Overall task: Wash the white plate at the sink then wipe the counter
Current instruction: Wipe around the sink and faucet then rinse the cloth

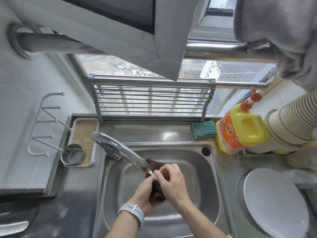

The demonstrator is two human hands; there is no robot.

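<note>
Both hands grip a dark maroon cloth (157,187) under the faucet (120,150) in the steel sink (212,182): the left hand (145,191), with a white watch at its wrist, clutches the lower bunch, and the right hand (171,181) curls round the upper part. The white plate (274,205) lies on the surface at the right, apart from the sink and seemingly washed.

Risks, as I judge them: a poorly wrung cloth would leave the surface streaked and wet, and wringing under the stream may splash water over the rim. A careless sweep to the right could knock the plate.

The fingertips are buried in the cloth. The plate's right edge is hidden behind a blurred object.
</note>
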